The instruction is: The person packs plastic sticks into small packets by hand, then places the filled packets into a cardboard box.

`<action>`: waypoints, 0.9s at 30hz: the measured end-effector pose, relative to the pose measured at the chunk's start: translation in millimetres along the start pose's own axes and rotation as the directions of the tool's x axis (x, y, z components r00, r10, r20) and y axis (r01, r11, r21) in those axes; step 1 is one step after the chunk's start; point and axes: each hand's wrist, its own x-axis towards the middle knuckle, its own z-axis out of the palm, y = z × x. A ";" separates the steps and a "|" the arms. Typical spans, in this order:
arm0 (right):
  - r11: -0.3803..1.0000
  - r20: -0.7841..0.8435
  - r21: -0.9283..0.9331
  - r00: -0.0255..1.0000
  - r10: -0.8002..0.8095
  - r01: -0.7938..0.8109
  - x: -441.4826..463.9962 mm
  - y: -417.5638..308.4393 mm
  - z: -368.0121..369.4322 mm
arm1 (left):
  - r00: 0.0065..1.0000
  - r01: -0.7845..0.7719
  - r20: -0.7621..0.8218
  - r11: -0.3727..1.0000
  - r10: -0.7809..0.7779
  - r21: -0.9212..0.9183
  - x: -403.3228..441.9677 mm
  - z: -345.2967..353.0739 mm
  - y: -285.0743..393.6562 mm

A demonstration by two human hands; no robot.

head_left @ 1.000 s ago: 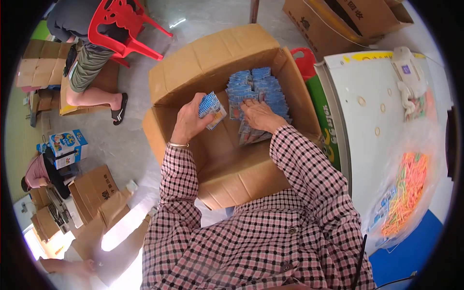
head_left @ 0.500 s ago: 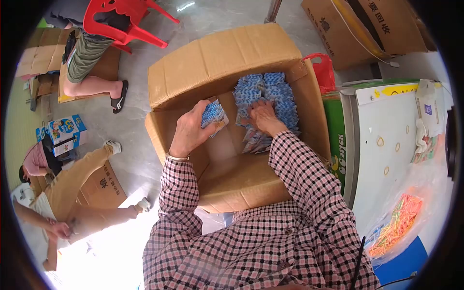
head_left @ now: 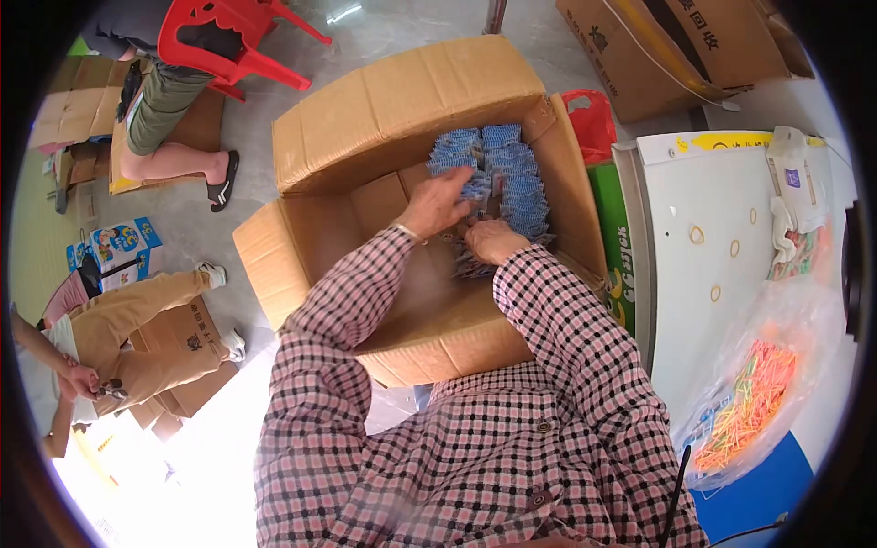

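A large open cardboard box (head_left: 411,85) stands in front of me, with rows of blue-and-white packets (head_left: 521,183) along its right part. My left hand (head_left: 438,203) reaches over the near end of the left row, fingers stretched towards the packets; no packet shows clearly lifted in it. Close beside it on the right, my right hand (head_left: 496,241) rests at the near end of the rows with its fingers bent. Its fingertips are partly hidden among the packets, so what it grips cannot be made out.
A white surface (head_left: 685,201) at the right bears a clear bag of coloured sticks (head_left: 749,402). A red bag (head_left: 592,123) and a green box (head_left: 612,237) adjoin the carton. A seated person's leg (head_left: 183,163), a red chair (head_left: 228,55) and a standing person (head_left: 146,329) are at the left.
My left hand has moved right to the rows, and the bundle of packets it held is no longer visible in it. My right hand has drawn slightly nearer to me. The standing person has shifted.
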 end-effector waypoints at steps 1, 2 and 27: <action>1.000 -0.007 0.000 1.000 0.002 -0.002 -1.7 -0.3 -1.8 | 1.000 -0.006 -0.001 1.000 0.006 0.004 4.3 17.5 -10.0; 1.000 0.020 -0.017 1.000 -0.001 0.001 -5.1 -1.8 -2.7 | 0.999 0.011 0.040 0.997 -0.008 -0.072 5.8 39.1 -22.5; 0.921 -0.218 -0.350 0.971 0.099 -0.173 -12.5 -11.4 -29.8 | 0.841 0.207 -0.329 0.817 -0.429 -0.538 12.0 142.4 -88.1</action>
